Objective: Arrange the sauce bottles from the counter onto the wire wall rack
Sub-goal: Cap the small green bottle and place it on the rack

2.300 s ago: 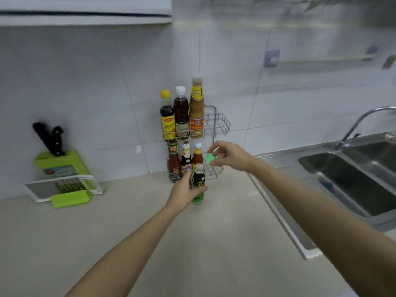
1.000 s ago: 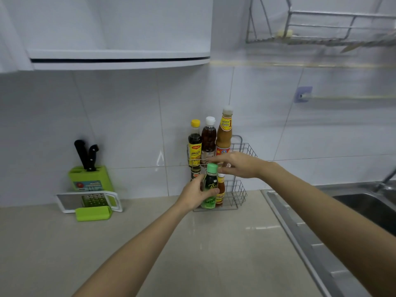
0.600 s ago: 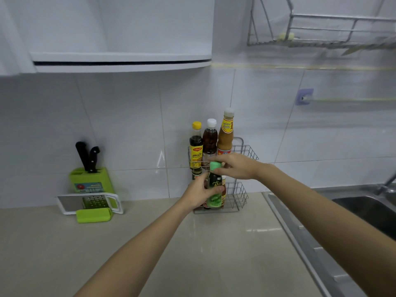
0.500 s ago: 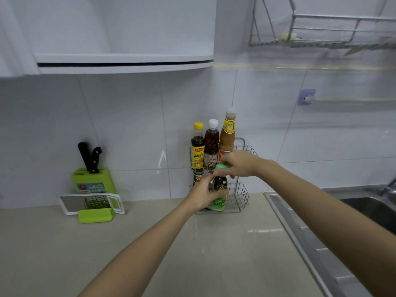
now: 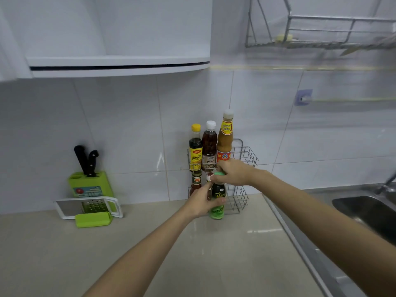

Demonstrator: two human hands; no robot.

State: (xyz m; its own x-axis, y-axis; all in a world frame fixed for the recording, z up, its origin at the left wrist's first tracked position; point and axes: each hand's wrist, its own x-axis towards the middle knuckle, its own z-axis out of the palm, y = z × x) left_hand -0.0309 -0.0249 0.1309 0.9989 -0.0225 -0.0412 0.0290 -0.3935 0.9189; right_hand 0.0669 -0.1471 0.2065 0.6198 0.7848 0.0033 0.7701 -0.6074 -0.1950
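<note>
Left hand (image 5: 202, 202) wraps the green-cap bottle (image 5: 217, 197) mid-body, right hand (image 5: 232, 172) pinches its cap, prob. steadying it upright. Bottle's just in front of wire rack (image 5: 244, 156) lower tier, above the surface (image 5: 150, 243), not in yet.

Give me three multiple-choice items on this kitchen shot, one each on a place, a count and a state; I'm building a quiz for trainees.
1. Where does the knife block stand?
A. Left of the wire rack
B. In the sink
C. On the rack's upper shelf

2. How many bottles stand on the rack's upper shelf?
A. One
B. Three
C. Five

3. How is the green-capped bottle held?
A. Lying loose on the counter
B. Left hand round its body, right hand at its cap
C. Right hand alone, upside down

Answers: 1 A, the block sits against the wall on the rack's left. 2 B, yellow-capped, white-capped and tall orange bottles. 3 B, both hands grip it upright.
</note>
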